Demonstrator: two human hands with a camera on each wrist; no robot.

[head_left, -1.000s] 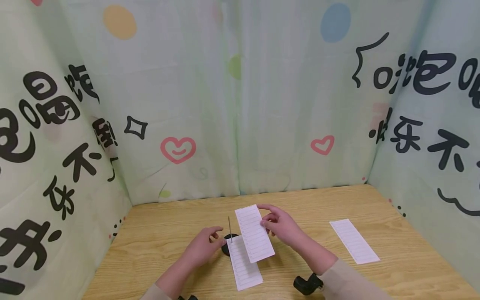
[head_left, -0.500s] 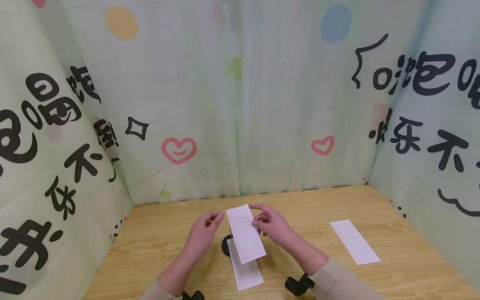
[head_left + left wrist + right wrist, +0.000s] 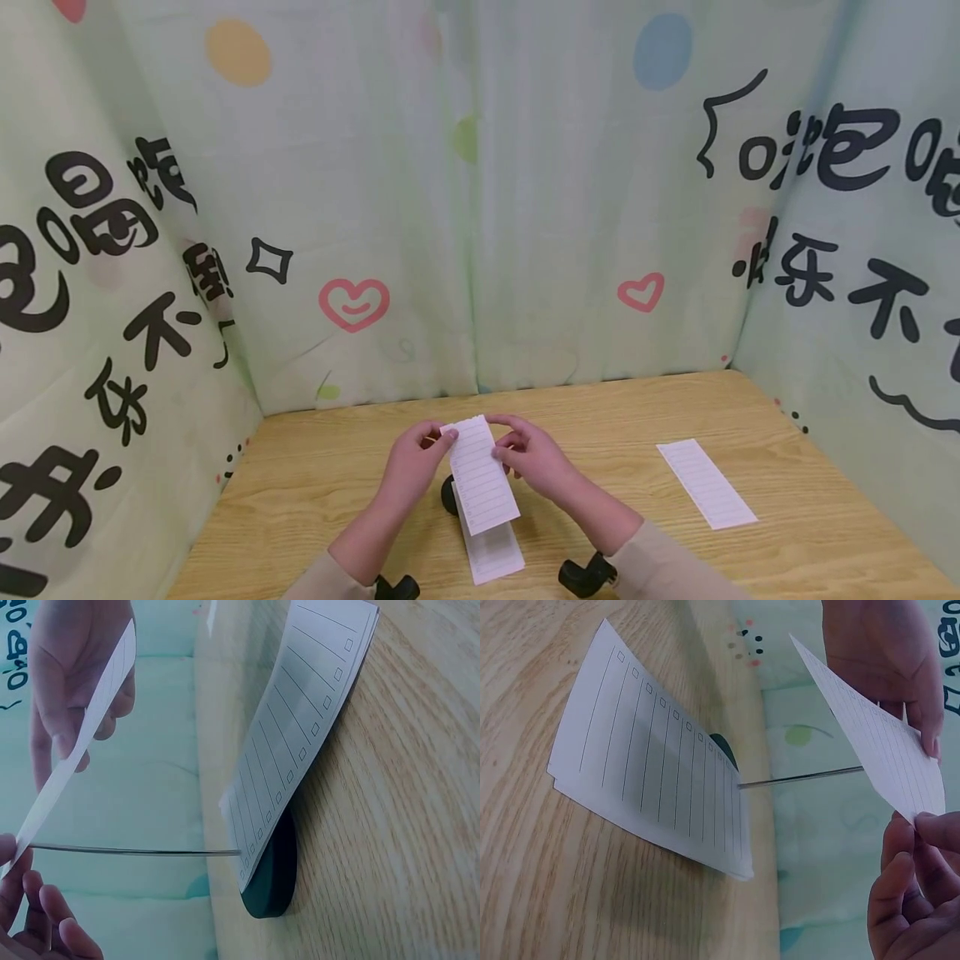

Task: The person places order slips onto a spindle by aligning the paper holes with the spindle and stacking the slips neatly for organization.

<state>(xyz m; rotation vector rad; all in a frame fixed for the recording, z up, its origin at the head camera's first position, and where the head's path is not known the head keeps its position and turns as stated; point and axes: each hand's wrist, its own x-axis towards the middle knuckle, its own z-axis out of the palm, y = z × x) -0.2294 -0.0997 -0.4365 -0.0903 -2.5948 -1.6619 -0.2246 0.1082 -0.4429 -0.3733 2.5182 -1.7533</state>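
A narrow checklist slip (image 3: pixel 483 483), ruled with lines and small boxes, is held up tilted between both hands. My left hand (image 3: pixel 408 463) pinches its upper left corner; my right hand (image 3: pixel 536 454) grips its right edge. Below it stands a bill spike, with a thin metal rod (image 3: pixel 135 850) and a round black base (image 3: pixel 448 496). Other lined slips (image 3: pixel 292 724) are stuck on the rod, resting slanted over the base. In the left wrist view the rod's upper end meets the held slip near my left fingers; whether it pierces the paper I cannot tell.
Another lined slip (image 3: pixel 707 483) lies flat on the wooden table (image 3: pixel 600 408), to the right. A printed pale green curtain (image 3: pixel 547 200) encloses the table at the back and sides. A black device sits on each wrist.
The held slip has moved left and over the spike, which it now hides in the head view. My left hand rose from beside the base and took hold of the slip's upper left corner.
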